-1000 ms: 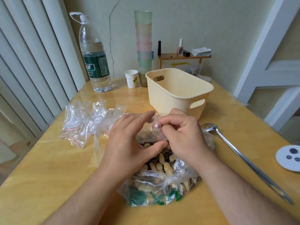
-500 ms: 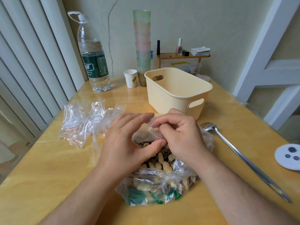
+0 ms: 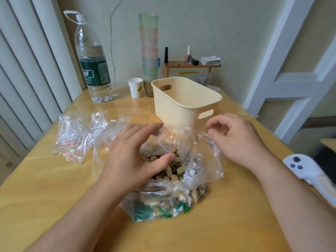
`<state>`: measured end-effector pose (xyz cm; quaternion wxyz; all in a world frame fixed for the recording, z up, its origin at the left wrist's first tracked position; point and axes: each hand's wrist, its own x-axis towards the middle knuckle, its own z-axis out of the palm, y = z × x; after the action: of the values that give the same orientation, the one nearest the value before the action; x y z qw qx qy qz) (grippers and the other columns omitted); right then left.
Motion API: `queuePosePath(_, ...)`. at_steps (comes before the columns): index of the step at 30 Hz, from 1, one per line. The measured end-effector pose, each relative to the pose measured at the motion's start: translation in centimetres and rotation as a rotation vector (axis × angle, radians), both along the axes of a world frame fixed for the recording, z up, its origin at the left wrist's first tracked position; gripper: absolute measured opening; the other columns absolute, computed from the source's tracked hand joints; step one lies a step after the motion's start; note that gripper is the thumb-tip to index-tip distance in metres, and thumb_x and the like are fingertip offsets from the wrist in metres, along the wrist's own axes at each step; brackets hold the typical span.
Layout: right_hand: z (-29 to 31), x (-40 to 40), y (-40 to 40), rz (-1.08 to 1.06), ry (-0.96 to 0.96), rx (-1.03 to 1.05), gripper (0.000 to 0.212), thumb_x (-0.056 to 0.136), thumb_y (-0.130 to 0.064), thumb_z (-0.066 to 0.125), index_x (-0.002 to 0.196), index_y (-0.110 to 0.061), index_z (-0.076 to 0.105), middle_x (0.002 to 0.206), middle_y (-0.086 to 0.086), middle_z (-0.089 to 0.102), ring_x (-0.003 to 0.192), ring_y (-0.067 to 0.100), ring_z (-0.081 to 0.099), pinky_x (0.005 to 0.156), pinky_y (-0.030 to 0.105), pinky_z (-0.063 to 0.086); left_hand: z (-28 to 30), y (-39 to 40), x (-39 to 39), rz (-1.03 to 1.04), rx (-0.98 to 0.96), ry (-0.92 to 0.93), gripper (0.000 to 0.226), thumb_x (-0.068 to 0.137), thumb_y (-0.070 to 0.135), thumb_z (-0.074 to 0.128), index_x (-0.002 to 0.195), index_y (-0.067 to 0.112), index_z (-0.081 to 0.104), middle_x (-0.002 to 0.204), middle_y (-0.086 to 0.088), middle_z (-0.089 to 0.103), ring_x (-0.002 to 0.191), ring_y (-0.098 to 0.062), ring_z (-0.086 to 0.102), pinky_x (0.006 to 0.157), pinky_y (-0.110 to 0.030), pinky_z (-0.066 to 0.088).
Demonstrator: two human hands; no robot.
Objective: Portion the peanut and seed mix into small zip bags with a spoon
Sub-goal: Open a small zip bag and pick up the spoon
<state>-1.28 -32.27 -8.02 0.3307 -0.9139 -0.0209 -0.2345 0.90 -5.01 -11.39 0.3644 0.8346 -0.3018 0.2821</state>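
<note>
Head view: left hand (image 3: 134, 160) pinches small zip bag (image 3: 164, 142); right hand (image 3: 234, 137) loosely curled, empty; spoon hidden.

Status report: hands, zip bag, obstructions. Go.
Left hand pinching small zip bag over the mix. Right hand free. No spoon visible.

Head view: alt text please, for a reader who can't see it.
A person's left hand pinches a small zip bag open above a large clear bag of peanut and seed mix on a wooden table; the right hand hovers empty beside a cream basket.
</note>
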Motion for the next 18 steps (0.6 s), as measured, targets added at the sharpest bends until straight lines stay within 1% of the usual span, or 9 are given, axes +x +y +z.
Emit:
queuePosePath(1, -0.6, -0.4, -1.1, -0.059, 0.045, -0.116, 0.022, 0.089, -0.014, 0.070, 0.086, -0.036, 0.071, 0.090, -0.014, 0.061, 0.077, 0.002, 0.056, 0.072, 0.008, 0.039, 0.0, -0.2, -0.1, -0.012, 0.009, -0.001, 0.066, 0.077, 0.059, 0.080, 0.133, 0.026, 0.068, 0.115, 0.022, 0.067, 0.112, -0.009, 0.062, 0.096, -0.038, 0.053)
queuePosePath(3, -1.8, -1.4, -2.9, -0.151, 0.151, -0.275, 0.021, 0.091, -0.016, 0.066, 0.088, -0.037, 0.069, 0.094, -0.014, 0.055, 0.083, 0.003, 0.054, 0.075, 0.019, 0.037, -0.1, -0.7, -0.3, -0.043, 0.023, -0.006, 0.067, 0.078, 0.060, 0.078, 0.133, 0.024, 0.069, 0.114, 0.020, 0.068, 0.111, -0.011, 0.063, 0.096, -0.042, 0.053)
queuePosePath(6, -3.3, -2.4, -4.2, -0.210, 0.347, -0.409, 0.023, 0.096, -0.021, 0.059, 0.104, -0.038, 0.073, 0.104, -0.007, 0.051, 0.103, 0.024, 0.055, 0.089, 0.027, 0.039, -0.1, -1.2, -0.6, -0.064, 0.032, -0.016, 0.067, 0.079, 0.061, 0.075, 0.133, 0.023, 0.069, 0.113, 0.019, 0.069, 0.111, -0.012, 0.062, 0.095, -0.044, 0.053)
queuePosePath(8, -3.8, -2.5, -4.0, -0.176, 0.431, -0.455, 0.029, 0.098, -0.019, 0.054, 0.111, -0.036, 0.073, 0.107, -0.003, 0.053, 0.108, 0.028, 0.056, 0.095, 0.032, 0.047, -0.1, -1.1, -0.7, -0.063, 0.036, -0.013, 0.067, 0.078, 0.062, 0.073, 0.133, 0.023, 0.070, 0.113, 0.019, 0.070, 0.110, -0.012, 0.062, 0.095, -0.045, 0.053)
queuePosePath(11, -3.4, -2.4, -3.4, -0.164, 0.454, -0.506, 0.032, 0.095, -0.011, 0.051, 0.110, -0.029, 0.074, 0.113, 0.001, 0.065, 0.106, 0.026, 0.062, 0.091, 0.035, 0.051, 0.2, -0.7, -0.9, -0.058, 0.043, -0.003, 0.066, 0.079, 0.062, 0.072, 0.132, 0.023, 0.070, 0.113, 0.019, 0.070, 0.110, -0.013, 0.062, 0.095, -0.047, 0.053)
queuePosePath(13, -1.8, -2.9, -3.2, -0.206, 0.413, -0.452, 0.030, 0.094, -0.015, 0.051, 0.104, -0.028, 0.076, 0.101, -0.002, 0.071, 0.095, 0.020, 0.064, 0.080, 0.031, 0.051, 1.0, -0.3, -1.2, -0.050, 0.041, -0.021, 0.066, 0.078, 0.062, 0.072, 0.132, 0.023, 0.070, 0.113, 0.019, 0.069, 0.110, -0.012, 0.062, 0.094, -0.044, 0.054)
queuePosePath(15, 0.5, -3.8, -3.2, -0.226, 0.344, -0.293, 0.024, 0.094, -0.020, 0.053, 0.090, -0.026, 0.077, 0.080, -0.007, 0.070, 0.080, 0.014, 0.066, 0.068, 0.027, 0.049, 2.2, 0.1, -1.5, -0.039, 0.044, -0.037, 0.066, 0.078, 0.063, 0.072, 0.131, 0.024, 0.070, 0.111, 0.020, 0.069, 0.109, -0.009, 0.061, 0.092, -0.036, 0.051)
queuePosePath(17, 2.9, -4.8, -3.3, -0.173, 0.262, 0.033, 0.026, 0.095, -0.017, 0.051, 0.084, -0.019, 0.075, 0.076, 0.000, 0.073, 0.073, 0.016, 0.071, 0.068, 0.028, 0.053, 3.4, 0.8, -1.7, -0.039, 0.070, -0.034, 0.066, 0.078, 0.065, 0.072, 0.131, 0.026, 0.071, 0.111, 0.021, 0.070, 0.110, -0.007, 0.061, 0.091, -0.031, 0.049)
queuePosePath(18, 4.1, -5.3, -3.2, -0.115, 0.226, 0.209, 0.030, 0.096, -0.008, 0.048, 0.087, -0.015, 0.076, 0.079, 0.005, 0.075, 0.075, 0.019, 0.073, 0.069, 0.029, 0.056, 3.9, 1.2, -1.8, -0.043, 0.087, -0.026, 0.066, 0.077, 0.065, 0.073, 0.131, 0.027, 0.071, 0.110, 0.021, 0.070, 0.109, -0.006, 0.061, 0.091, -0.031, 0.049)
